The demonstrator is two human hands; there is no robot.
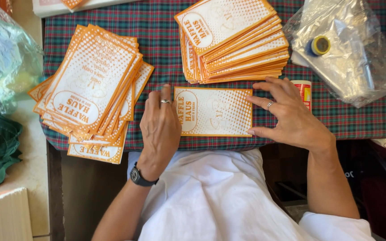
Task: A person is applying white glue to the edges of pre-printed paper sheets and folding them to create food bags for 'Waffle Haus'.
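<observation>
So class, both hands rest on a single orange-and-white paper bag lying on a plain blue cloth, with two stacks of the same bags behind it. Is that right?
Not quite: the head view shows a green-and-red plaid cloth, not plain blue. The left hand and right hand do rest on the single paper bag, with two stacks behind.

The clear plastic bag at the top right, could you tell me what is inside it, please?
Inside the clear plastic bag a blue roll with a yellow core shows, beside pale flat pieces. Creases and glare hide whatever else it holds.
</observation>
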